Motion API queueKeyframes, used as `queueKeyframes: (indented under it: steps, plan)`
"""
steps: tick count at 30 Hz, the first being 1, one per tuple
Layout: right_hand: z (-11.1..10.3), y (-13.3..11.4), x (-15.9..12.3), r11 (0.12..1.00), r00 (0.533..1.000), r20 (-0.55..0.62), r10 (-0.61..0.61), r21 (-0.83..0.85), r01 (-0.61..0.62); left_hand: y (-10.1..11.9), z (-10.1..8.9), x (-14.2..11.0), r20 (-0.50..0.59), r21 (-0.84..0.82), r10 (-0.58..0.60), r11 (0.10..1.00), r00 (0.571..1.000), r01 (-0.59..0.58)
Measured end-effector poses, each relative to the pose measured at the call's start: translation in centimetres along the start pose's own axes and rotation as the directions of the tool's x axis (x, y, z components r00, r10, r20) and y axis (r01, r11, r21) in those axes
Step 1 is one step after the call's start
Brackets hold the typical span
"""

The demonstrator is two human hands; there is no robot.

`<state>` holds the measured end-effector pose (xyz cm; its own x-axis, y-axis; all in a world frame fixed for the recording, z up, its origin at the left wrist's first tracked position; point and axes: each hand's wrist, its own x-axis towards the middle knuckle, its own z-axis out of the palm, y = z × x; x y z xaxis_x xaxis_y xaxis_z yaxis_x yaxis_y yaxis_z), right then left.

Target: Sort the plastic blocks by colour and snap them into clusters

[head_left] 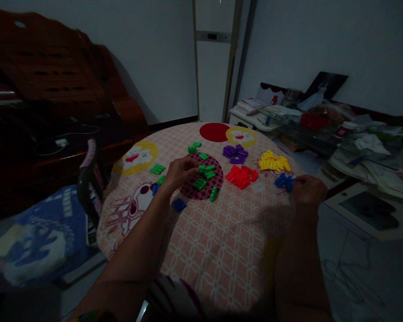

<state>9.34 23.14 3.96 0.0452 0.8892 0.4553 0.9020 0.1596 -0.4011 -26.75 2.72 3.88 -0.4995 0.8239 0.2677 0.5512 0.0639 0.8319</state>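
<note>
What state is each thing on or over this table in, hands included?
Left hand: at the green pieces, grip unclear.
Right hand: at the blue pieces, grip unclear.
Green pieces: scattered in clusters.
Blue pieces: split into groups.
Red pieces: heaped.
Yellow pieces: heaped.
Purple pieces: heaped.
Tablecloth: spread out.

I can't tell whether the fingertips of my left hand (pixel 181 172) close on the nearest green piece (pixel 202 170) or only touch it. My left forearm (pixel 137 250) partly hides a blue piece (pixel 155 189) beside the wrist. At my right hand (pixel 309 190), the fingers are too dark to part from the blue pile (pixel 285 182). Both forearms run off the bottom edge. The left edge cuts the wooden bench (pixel 53 76); the top cuts the white cabinet (pixel 213 76), its panel (pixel 212 36) too small to read.
</note>
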Motion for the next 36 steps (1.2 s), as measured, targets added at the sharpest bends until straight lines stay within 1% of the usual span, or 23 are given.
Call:
queueKeyframes:
  steps: [4,7,10,13,15,16,17,19,21,23,24,26,27,28,29,30,31,32,33,34,36]
  plan:
    - [0.8,-0.4,-0.2,0.996,0.998,0.056,-0.02,-0.081,0.024,-0.2,-0.6,0.0,-0.035,0.106,-0.012,0.994,0.999,0.016]
    - [1.3,-0.3,-0.3,0.995,0.996,0.062,-0.061,-0.074,0.065,-0.8,-1.4,0.1,-0.095,0.177,-0.024,0.983,0.995,0.041]
    - [1.6,0.1,-0.2,0.997,0.996,0.069,-0.064,-0.044,0.067,-1.6,-2.7,0.2,-0.151,0.239,-0.044,0.968,0.988,0.079]
    - [1.6,0.1,-0.1,0.999,0.999,0.036,-0.027,-0.028,0.028,-2.6,-4.3,0.0,-0.199,0.314,-0.077,0.94,0.977,0.137]
    - [1.6,-0.4,-0.2,1.0,0.999,-0.029,-0.014,0.009,0.014,-3.2,-5.4,-0.2,-0.219,0.386,-0.115,0.901,0.969,0.195]
    - [1.6,-0.8,-0.4,0.998,0.998,-0.064,-0.028,0.051,0.031,-3.4,-5.8,-0.4,-0.218,0.429,-0.137,0.876,0.966,0.221]
    - [1.7,-1.5,-0.7,0.992,0.994,-0.094,-0.058,0.107,0.068,-3.5,-6.0,-0.5,-0.206,0.471,-0.156,0.849,0.966,0.238]
    - [1.8,-3.1,-1.5,0.956,0.98,-0.127,-0.156,0.23,0.182,-3.6,-6.1,-0.7,-0.138,0.549,-0.189,0.802,0.972,0.234]
    - [2.1,-4.9,-2.7,0.892,0.955,-0.118,-0.273,0.342,0.297,-3.4,-5.7,-0.8,-0.034,0.618,-0.219,0.763,0.975,0.193]
    - [2.3,-6.8,-3.9,0.82,0.921,-0.103,-0.375,0.427,0.381,-3.2,-5.0,-0.7,0.052,0.673,-0.237,0.726,0.97,0.142]
    - [2.3,-7.6,-4.6,0.785,0.903,-0.093,-0.418,0.462,0.412,-3.1,-4.7,-0.6,0.074,0.695,-0.246,0.708,0.967,0.127]
    - [2.3,-8.9,-5.7,0.73,0.873,-0.063,-0.484,0.521,0.442,-2.9,-4.2,-0.5,0.082,0.713,-0.248,0.691,0.965,0.117]
    - [2.2,-9.5,-6.2,0.711,0.864,-0.043,-0.502,0.549,0.441,-2.8,-4.1,-0.4,0.081,0.701,-0.244,0.703,0.966,0.118]
    - [2.2,-9.9,-6.6,0.694,0.859,-0.021,-0.511,0.58,0.427,-2.8,-4.1,-0.4,0.083,0.664,-0.234,0.738,0.969,0.121]
    - [2.1,-10.2,-7.0,0.678,0.859,0.004,-0.511,0.617,0.4,-2.8,-4.1,-0.4,0.091,0.593,-0.218,0.796,0.972,0.123]
    - [2.1,-10.5,-7.3,0.66,0.862,0.033,-0.506,0.658,0.362,-2.7,-4.0,-0.4,0.107,0.481,-0.194,0.868,0.975,0.12]
    - [2.1,-10.7,-7.6,0.641,0.867,0.074,-0.493,0.705,0.305,-2.5,-3.9,-0.4,0.127,0.332,-0.167,0.936,0.978,0.116]
    - [2.2,-10.9,-7.9,0.618,0.869,0.13,-0.477,0.752,0.227,-2.3,-3.6,-0.4,0.141,0.163,-0.136,0.98,0.981,0.113]
    - [2.2,-11.1,-8.1,0.592,0.865,0.197,-0.462,0.794,0.135,-1.9,-3.3,-0.4,0.152,-0.002,-0.106,0.994,0.983,0.107]
    - [2.2,-11.4,-8.3,0.564,0.851,0.27,-0.451,0.825,0.038,-1.4,-2.7,-0.4,0.162,-0.139,-0.078,0.985,0.984,0.101]
    - [2.2,-11.9,-8.8,0.508,0.795,0.396,-0.46,0.852,-0.13,-0.1,-1.3,-0.5,0.2,-0.305,-0.032,0.948,0.979,0.093]
